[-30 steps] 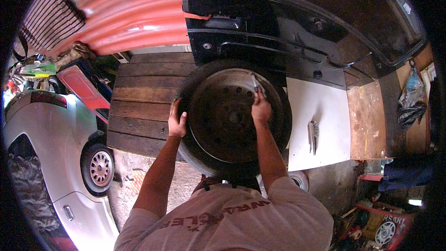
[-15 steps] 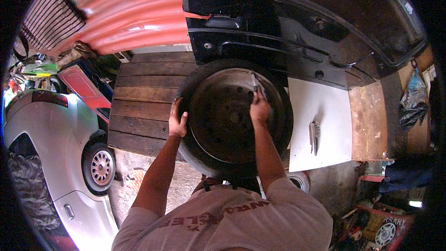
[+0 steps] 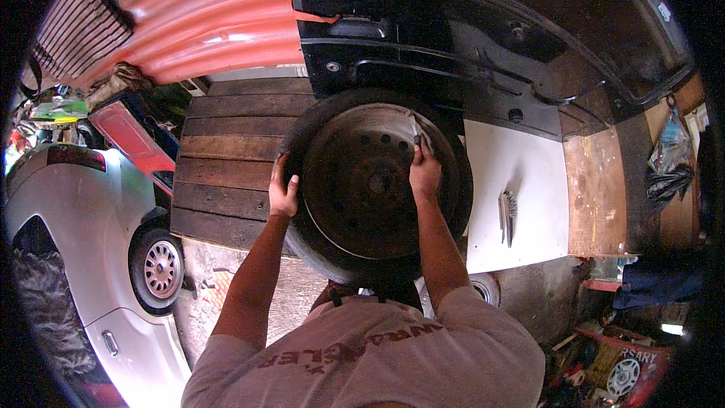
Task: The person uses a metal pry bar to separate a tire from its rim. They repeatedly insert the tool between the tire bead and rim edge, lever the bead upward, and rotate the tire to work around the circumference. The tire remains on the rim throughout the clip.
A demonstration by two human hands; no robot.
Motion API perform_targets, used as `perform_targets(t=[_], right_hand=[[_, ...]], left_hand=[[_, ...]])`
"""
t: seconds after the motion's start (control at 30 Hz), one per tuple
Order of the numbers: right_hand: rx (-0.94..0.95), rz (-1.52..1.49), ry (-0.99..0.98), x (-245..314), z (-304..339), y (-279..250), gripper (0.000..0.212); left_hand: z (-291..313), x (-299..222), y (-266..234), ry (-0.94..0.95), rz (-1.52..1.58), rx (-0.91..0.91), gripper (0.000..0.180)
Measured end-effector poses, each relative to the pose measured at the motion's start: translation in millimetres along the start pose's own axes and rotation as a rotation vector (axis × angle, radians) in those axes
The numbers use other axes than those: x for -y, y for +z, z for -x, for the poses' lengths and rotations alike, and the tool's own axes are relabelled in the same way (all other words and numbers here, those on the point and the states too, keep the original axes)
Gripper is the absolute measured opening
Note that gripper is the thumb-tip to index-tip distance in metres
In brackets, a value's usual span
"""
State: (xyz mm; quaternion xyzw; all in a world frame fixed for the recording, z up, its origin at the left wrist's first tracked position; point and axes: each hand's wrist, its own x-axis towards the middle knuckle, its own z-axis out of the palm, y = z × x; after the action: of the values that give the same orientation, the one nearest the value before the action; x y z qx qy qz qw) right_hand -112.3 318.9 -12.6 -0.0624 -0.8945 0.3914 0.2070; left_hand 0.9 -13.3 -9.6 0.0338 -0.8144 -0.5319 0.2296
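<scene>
Hands clamp round rusty steel wheel [image 3: 362, 181]: left hand [image 3: 282, 190] tyre, right hand [image 3: 424, 174] abrasive scrap [image 3: 417, 130].

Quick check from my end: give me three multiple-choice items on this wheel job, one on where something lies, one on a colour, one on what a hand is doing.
1. Where do the metal tools lie?
A. on the white board right of the tyre
B. on the wooden planks
C. inside the rim

2. What colour is the corrugated sheet at upper left?
A. green
B. red-orange
C. white

3. What is the left hand doing?
A. hanging free
B. holding a hammer
C. gripping the tyre's left edge

Answers:
1 A, the tools rest on the white board, apart from the tyre.
2 B, the ribbed sheet shows red-orange.
3 C, its fingers wrap the rubber while the right hand presses a small pale thing at the rim.
</scene>
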Motion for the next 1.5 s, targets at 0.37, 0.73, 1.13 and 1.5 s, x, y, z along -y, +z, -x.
perform_targets(t=[0.37,0.73,1.13,1.5], right_hand=[[0.051,0.214,-0.061,47.1,16.1,22.7,0.036],[-0.131,0.029,-0.086,51.5,22.9,26.9,0.044],[-0.037,-0.07,-0.137,63.1,32.2,57.2,0.054],[0.461,0.048,0.225,125.4,54.9,72.7,0.055]], left_hand=[[-0.3,5.4,3.8,-0.008,0.013,0.003,0.064],[-2.3,-5.7,1.2,0.023,0.004,-0.001,0.064],[-0.4,2.0,0.8,0.018,0.075,0.003,0.067],[4.4,2.6,-2.5,0.013,0.071,-0.04,0.068]])
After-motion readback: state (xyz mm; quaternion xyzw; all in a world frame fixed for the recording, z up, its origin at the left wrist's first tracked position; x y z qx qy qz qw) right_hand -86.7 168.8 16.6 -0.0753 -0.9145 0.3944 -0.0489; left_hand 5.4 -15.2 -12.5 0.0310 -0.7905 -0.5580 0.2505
